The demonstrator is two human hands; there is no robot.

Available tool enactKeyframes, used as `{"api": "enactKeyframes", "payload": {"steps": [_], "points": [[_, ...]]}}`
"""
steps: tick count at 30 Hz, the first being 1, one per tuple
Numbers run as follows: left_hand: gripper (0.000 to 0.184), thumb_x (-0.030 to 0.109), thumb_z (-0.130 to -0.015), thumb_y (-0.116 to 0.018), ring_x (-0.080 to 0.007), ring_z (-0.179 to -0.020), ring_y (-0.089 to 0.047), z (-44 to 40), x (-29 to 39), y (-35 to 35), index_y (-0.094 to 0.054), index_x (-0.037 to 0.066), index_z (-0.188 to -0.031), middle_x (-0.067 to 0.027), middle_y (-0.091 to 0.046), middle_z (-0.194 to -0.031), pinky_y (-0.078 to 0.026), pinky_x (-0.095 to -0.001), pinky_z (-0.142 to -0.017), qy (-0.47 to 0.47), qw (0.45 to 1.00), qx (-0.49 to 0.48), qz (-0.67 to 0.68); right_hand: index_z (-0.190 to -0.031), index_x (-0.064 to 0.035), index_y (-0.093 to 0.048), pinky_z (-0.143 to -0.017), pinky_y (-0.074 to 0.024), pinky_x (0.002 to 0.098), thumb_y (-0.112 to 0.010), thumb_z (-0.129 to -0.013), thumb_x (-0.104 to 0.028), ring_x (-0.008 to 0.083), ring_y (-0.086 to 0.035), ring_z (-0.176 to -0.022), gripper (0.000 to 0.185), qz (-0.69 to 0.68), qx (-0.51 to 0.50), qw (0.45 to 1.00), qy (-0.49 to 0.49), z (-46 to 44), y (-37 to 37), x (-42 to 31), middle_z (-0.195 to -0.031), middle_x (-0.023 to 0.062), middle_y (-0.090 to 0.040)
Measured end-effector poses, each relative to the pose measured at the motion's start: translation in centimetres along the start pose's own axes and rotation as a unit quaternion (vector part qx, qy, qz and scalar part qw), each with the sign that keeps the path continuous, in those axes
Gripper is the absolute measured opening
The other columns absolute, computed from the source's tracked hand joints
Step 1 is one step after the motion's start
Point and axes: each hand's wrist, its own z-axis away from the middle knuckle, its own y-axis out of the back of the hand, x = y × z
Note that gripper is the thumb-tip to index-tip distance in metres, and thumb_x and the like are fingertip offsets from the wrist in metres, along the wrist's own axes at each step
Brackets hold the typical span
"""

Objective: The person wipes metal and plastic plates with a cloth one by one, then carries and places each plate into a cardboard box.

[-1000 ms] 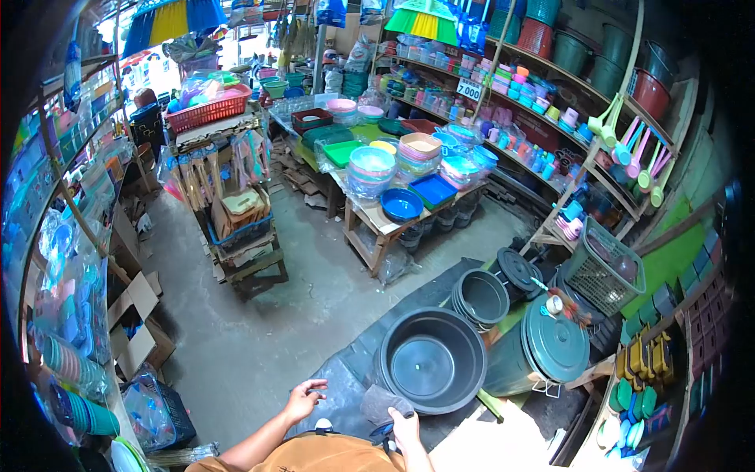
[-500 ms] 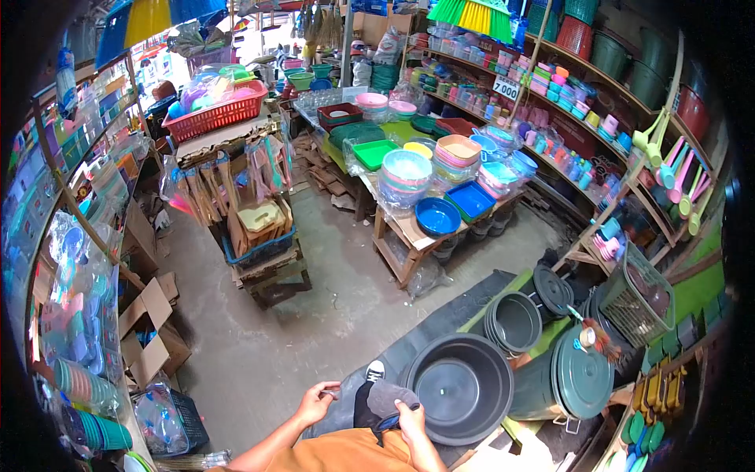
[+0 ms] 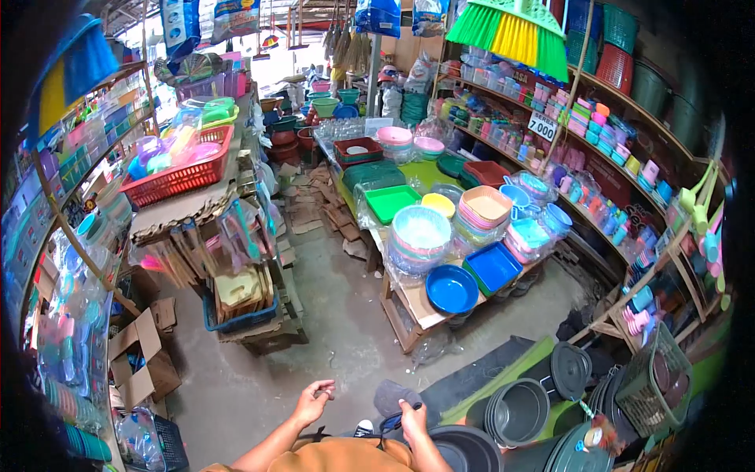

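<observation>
In the lower middle of the head view, my right hand (image 3: 413, 425) is closed around the dark handle of a flat grey fuzzy-looking duster (image 3: 395, 397). Its exact kind is hard to make out. My left hand (image 3: 313, 403) is held out in front of me, fingers slightly bent and apart, with nothing visible in it. A large dark grey tub (image 3: 464, 450) stands just to the right of my right hand, partly cut off by the frame's lower edge. The toe of my shoe (image 3: 364, 428) shows between my hands.
Ahead, a wooden table (image 3: 405, 303) bears stacked basins and trays. To its left, a stand holds a red basket (image 3: 189, 169) and chopping boards (image 3: 240, 287). Grey buckets (image 3: 515, 413) line the right side, beneath shelves of cups. A cardboard box (image 3: 145, 358) is at left. Brooms (image 3: 511, 35) hang overhead.
The view has tilted up and moved forward, so the table and stand look nearer and the large tub has slid down the frame. The duster remains in my right hand.
</observation>
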Motion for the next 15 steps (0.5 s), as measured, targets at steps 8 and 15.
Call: {"api": "enactKeyframes", "payload": {"steps": [8, 15], "points": [[0.03, 0.007, -0.088, -0.048, -0.0113, -0.081, -0.059, -7.8, 1.2, 0.3, -0.053, 0.002, -0.117, -0.0093, -0.061, -0.104, -0.046, -0.0251, -0.07, 0.007, 0.996, 0.067, 0.06, -0.098, 0.0031, -0.061, -0.08, -0.0448, 0.0299, -0.059, -0.08, -0.005, 0.0182, -0.058, -0.086, 0.02, 0.047, 0.015, 0.999, 0.006, -9.1, -4.2, -5.2, -0.094, 0.0078, -0.063], [0.029, 0.011, -0.09, -0.047, -0.0135, -0.082, -0.061, -16.6, -0.2, 1.4, -0.052, 0.005, -0.118, -0.0062, -0.061, -0.104, -0.046, -0.0263, -0.068, 0.055, 0.993, 0.09, 0.058, -0.107, 0.0053, -0.052, -0.083, -0.0424, 0.032, -0.067, -0.076, -0.012, 0.0215, -0.055, -0.093, 0.039, 0.08, -0.001, 0.997, -0.009, -19.4, -10.3, -2.7, -0.103, 0.0121, -0.059]]}}
